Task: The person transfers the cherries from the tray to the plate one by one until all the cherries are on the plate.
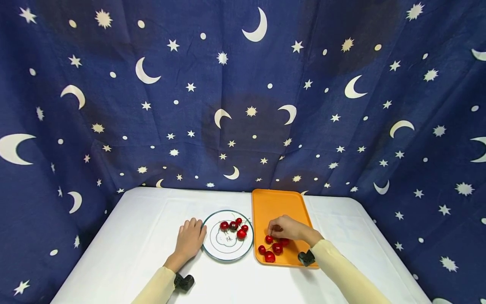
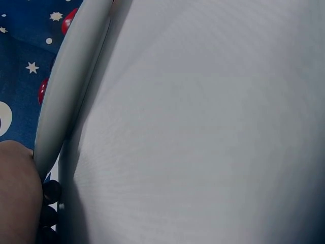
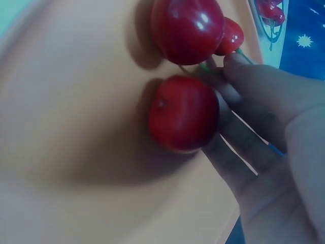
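A blue curtain (image 1: 254,93) with pale moons and stars hung beyond both hands and to either side of them. Below it, a white-covered table (image 1: 144,236) spread under the grip. The orange tray (image 1: 281,204) lay directly beneath the right hand (image 1: 289,228), the white plate (image 1: 228,255) to its left. The left hand (image 1: 190,239), fingers relaxed, touched the plate's near-left rim. Cherries (image 1: 277,248) sat on the tray just nearer than the right hand, others on the plate; its thumb and fingertips, nearly together, pinched a green stem (image 3: 205,66).
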`<state>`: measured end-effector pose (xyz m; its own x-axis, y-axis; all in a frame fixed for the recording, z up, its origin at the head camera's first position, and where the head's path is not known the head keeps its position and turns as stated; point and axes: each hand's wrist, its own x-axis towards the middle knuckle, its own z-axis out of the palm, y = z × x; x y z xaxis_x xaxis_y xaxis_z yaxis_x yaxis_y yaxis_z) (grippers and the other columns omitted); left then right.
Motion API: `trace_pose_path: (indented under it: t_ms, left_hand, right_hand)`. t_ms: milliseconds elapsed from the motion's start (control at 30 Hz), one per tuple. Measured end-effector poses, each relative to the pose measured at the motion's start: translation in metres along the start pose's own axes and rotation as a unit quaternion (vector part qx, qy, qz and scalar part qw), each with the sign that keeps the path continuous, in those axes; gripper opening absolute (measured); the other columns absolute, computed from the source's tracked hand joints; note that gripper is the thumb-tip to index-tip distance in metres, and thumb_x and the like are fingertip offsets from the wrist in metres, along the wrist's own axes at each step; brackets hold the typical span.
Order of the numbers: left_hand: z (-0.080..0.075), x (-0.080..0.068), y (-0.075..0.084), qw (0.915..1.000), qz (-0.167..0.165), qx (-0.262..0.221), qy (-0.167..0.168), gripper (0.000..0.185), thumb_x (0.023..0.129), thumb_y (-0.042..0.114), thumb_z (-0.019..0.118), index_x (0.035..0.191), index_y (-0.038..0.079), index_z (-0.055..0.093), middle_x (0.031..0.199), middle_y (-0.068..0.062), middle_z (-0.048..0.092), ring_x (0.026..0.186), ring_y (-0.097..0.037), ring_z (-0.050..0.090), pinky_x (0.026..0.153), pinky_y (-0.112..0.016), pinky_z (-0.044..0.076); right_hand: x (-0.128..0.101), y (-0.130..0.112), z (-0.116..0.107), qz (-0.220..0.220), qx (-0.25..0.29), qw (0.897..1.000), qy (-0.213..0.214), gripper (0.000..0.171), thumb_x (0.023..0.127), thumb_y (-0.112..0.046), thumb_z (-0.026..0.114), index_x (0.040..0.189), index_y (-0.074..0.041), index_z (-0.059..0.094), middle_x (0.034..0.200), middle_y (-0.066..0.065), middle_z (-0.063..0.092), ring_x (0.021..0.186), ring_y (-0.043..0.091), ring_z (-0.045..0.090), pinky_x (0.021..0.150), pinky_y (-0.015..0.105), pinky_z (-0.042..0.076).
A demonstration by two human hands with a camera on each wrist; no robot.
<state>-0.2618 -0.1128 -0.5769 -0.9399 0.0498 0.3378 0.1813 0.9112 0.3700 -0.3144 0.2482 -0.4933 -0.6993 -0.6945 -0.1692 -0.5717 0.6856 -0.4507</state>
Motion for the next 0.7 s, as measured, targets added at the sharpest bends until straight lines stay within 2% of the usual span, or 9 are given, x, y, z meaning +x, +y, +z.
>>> trace_pose_path:
  t_ms: [133,300,567,700]
  left_hand:
    - [0.0014,-0.0024,0.0000,1.0000,0.002,0.001,0.007,0.022,0.105,0.028,0.052,0.097,0.008,0.059,0.085,-0.004,0.044,0.081,-0.019,0.035,0.072,-0.035,0.028]
    - [0.0009,-0.0026,0.0003,0.9999,-0.005,0.000,-0.011,0.022,0.105,0.027,0.052,0.098,0.008,0.059,0.087,-0.004,0.045,0.082,-0.019,0.036,0.072,-0.034,0.028]
    - [-0.0017,-0.0008,0.0020,0.9997,-0.011,0.006,-0.022,0.024,0.107,0.028,0.050,0.097,0.008,0.059,0.086,-0.004,0.044,0.081,-0.018,0.034,0.072,-0.033,0.027]
    - [-0.0028,0.0006,0.0032,0.9997,-0.014,0.005,-0.018,0.024,0.107,0.027,0.049,0.095,0.008,0.059,0.085,-0.004,0.043,0.079,-0.018,0.033,0.072,-0.034,0.028]
  right_hand:
    - [-0.0009,-0.0006,0.0004,0.000,0.011,1.000,-0.003,0.006,0.098,-0.009,0.066,0.098,-0.013,0.071,0.090,-0.005,0.072,0.079,-0.001,0.057,0.079,0.018,0.053]
    - [-0.0048,-0.0001,0.0027,0.000,0.025,1.000,-0.005,0.004,0.099,-0.012,0.067,0.097,-0.013,0.070,0.088,-0.006,0.070,0.079,-0.002,0.056,0.078,0.017,0.052]
    - [-0.0093,0.0041,0.0012,-0.013,0.047,0.999,0.014,0.009,0.099,-0.013,0.067,0.106,-0.010,0.069,0.093,-0.002,0.073,0.081,-0.001,0.057,0.080,0.018,0.052]
    - [-0.0096,0.0059,-0.0026,-0.019,0.042,0.999,0.028,0.008,0.098,-0.013,0.068,0.106,-0.010,0.071,0.097,-0.001,0.075,0.082,0.000,0.059,0.081,0.018,0.053]
